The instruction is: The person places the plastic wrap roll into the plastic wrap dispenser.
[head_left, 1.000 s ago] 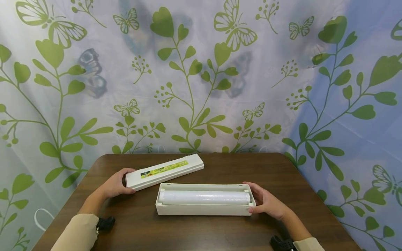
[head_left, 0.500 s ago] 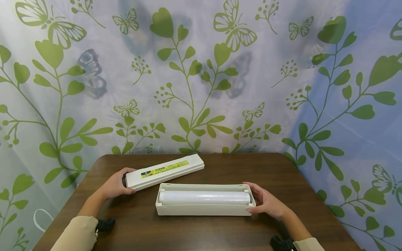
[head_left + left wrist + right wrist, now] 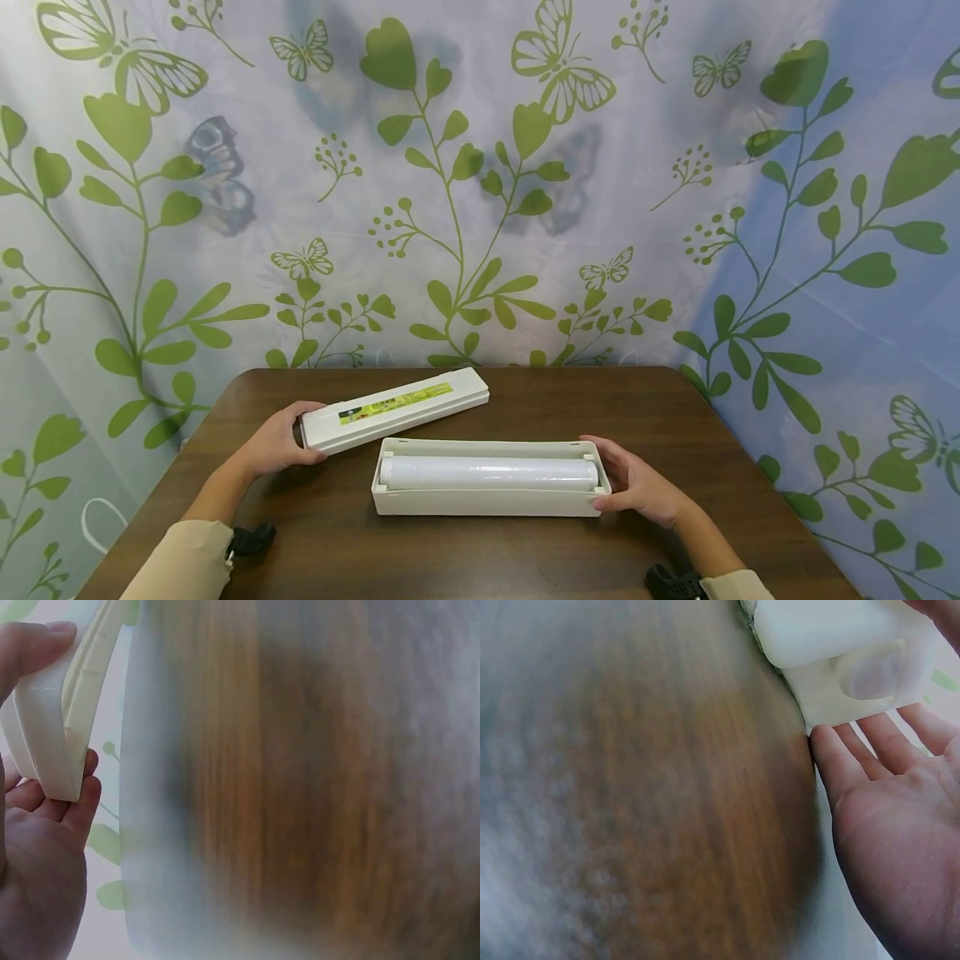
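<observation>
A long white plastic-wrap box (image 3: 486,502) sits on the wooden table with its top uncovered. Inside it lies a roll of plastic wrap (image 3: 491,472), shiny and pale. My right hand (image 3: 637,482) holds the box's right end between thumb and fingers; in the right wrist view the fingertips (image 3: 826,739) meet that end. Behind and to the left, the box's white lid (image 3: 420,414) slants up toward the right, a yellow-green label on its top. With thumb and fingers my left hand (image 3: 273,442) grips the lid's left end (image 3: 49,735).
The dark brown table (image 3: 480,558) has rounded far corners. Just past its far edge hangs a curtain (image 3: 480,208) printed with green leaves and butterflies. A white loop (image 3: 93,525) shows by the table's left edge.
The lid and my left hand have shifted very slightly to the right. The box and my right hand stay where they were.
</observation>
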`<state>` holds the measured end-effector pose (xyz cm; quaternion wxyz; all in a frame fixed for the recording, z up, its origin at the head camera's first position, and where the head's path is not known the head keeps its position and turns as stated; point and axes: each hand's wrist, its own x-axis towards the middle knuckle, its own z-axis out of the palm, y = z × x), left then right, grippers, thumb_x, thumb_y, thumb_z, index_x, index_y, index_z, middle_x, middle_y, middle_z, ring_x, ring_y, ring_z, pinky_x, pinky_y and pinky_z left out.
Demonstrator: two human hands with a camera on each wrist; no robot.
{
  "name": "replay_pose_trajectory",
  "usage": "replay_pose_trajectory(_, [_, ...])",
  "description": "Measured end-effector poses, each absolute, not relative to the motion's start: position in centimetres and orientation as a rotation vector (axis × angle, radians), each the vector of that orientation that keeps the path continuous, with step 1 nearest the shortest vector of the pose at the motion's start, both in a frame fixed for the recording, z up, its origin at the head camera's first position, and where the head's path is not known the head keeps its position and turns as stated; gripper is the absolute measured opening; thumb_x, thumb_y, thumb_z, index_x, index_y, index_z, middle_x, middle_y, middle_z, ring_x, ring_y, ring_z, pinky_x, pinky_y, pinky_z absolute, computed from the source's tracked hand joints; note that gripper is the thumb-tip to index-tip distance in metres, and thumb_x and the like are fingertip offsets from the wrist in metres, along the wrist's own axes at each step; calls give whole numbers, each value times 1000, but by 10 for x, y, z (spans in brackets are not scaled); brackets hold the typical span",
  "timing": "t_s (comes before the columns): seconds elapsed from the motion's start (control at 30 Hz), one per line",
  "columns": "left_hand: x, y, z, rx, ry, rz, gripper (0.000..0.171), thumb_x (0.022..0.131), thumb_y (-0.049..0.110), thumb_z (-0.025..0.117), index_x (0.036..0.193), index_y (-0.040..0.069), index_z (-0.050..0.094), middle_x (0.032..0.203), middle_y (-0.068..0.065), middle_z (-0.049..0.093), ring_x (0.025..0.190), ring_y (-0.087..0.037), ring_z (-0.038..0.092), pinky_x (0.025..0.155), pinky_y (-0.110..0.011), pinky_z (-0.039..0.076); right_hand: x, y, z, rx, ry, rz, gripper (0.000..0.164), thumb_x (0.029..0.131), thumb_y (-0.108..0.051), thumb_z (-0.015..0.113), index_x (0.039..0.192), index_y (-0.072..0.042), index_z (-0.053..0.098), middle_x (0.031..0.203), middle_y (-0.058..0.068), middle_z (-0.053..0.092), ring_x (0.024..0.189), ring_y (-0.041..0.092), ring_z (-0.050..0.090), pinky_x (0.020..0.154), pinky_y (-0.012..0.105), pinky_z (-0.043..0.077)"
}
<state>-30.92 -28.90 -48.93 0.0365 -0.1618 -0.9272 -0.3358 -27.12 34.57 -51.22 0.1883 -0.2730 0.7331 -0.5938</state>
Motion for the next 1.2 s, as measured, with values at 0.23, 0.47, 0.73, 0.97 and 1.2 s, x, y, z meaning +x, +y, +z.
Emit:
replay_pose_trajectory(0.23, [-305,-287,-490,-470,-2779,-1034,79,70,32,93,135,4,58,122,-12,68,98,-18,57,82,-28,48,-272,345,-512,-765,2067,-1667,96,86,-3,78,159,2,17,155,31,34,125,11,56,97,33,56])
replay_pose_trajectory(0.47, [-302,-288,-496,-434,-2729,-1059,78,71,31,94,136,6,59,124,-11,68,97,-14,57,83,-25,47,-269,344,-511,-768,2056,-1674,94,86,-4,78,159,1,18,154,33,34,123,11,57,97,33,56])
replay_pose_trajectory(0.73, [-301,-291,-500,-438,-2667,-1170,77,73,27,94,138,4,57,128,-15,65,99,-7,56,85,-15,44,-268,343,-510,-770,2050,-1677,95,86,-4,78,159,1,18,154,34,33,123,11,57,96,34,56])
replay_pose_trajectory(0.97, [-297,-285,-496,-482,-2603,-1312,75,76,20,92,140,5,56,131,-15,62,102,-4,55,90,-6,41,-270,344,-511,-770,2052,-1672,97,86,-5,78,159,4,15,154,34,33,124,10,57,97,33,56])
replay_pose_trajectory(1.2, [-295,-280,-493,-508,-2572,-1325,74,76,19,92,140,7,57,131,-14,63,103,-4,56,90,-7,42,-271,345,-511,-774,2052,-1675,97,86,-4,79,159,4,15,154,31,35,125,11,56,98,33,56])
